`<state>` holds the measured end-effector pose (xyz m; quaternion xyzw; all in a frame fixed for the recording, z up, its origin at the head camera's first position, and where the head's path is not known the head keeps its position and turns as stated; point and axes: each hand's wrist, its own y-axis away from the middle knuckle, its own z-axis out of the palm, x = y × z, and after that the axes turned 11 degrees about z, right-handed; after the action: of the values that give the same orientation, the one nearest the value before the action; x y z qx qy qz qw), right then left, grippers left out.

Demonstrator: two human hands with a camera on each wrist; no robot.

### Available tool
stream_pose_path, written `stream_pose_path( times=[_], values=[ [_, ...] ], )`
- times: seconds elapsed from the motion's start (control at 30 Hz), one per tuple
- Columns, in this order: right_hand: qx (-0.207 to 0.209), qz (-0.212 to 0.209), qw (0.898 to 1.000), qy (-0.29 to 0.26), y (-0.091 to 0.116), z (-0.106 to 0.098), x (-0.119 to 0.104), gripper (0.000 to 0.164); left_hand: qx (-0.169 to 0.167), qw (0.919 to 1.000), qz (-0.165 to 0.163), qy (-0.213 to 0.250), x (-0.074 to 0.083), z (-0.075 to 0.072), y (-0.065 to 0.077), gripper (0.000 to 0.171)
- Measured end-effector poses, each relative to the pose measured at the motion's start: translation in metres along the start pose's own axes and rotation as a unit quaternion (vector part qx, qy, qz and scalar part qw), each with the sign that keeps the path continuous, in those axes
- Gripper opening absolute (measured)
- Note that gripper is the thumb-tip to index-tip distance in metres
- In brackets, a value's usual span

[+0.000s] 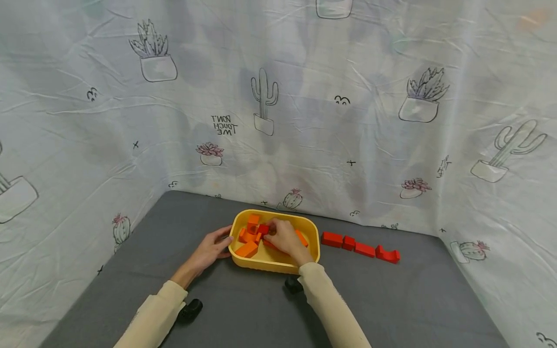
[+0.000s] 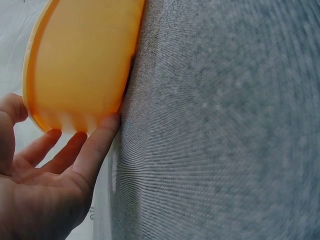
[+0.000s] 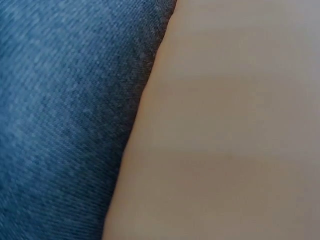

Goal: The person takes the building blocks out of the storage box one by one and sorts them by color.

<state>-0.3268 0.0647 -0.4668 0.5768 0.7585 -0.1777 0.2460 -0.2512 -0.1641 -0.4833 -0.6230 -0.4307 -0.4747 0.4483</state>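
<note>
A yellow plastic tub [image 1: 274, 266] stands on the grey table and holds several orange blocks [image 1: 247, 250] and some red ones. My left hand [image 1: 212, 246] rests against the tub's left end, fingers fairly straight. In the left wrist view its fingertips [image 2: 52, 134] touch the outer wall, thumb at the rim. My right hand [image 1: 284, 238] reaches over the near rim into the tub. Its thumb and fingers pinch a small red block [image 1: 263, 229] above the orange pieces. The right wrist view shows a pale, blurred sleeve-like surface [image 3: 225, 125] that hides this hand.
Right of the tub, a slanting row of red blocks lies on the grey cloth: a longer block [image 1: 332, 239], a small one [image 1: 348, 242], a flat one [image 1: 364, 249] and a notched one [image 1: 388, 254]. A white printed curtain [image 1: 304, 145] stands behind and at both sides.
</note>
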Motion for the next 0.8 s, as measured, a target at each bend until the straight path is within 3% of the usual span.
stream_pose_path(
  times=[0.37,0.8],
  values=[
    [0.048,-0.015,0.993,-0.107,0.007,-0.007,0.001,0.029,0.005,1.0000,-0.004,-0.003,0.001,0.001,0.000,0.049],
    [0.053,-0.002,0.986,-0.158,0.022,-0.015,-0.001,0.027,-0.010,0.9999,0.010,0.002,0.002,-0.001,0.003,0.050]
  ],
)
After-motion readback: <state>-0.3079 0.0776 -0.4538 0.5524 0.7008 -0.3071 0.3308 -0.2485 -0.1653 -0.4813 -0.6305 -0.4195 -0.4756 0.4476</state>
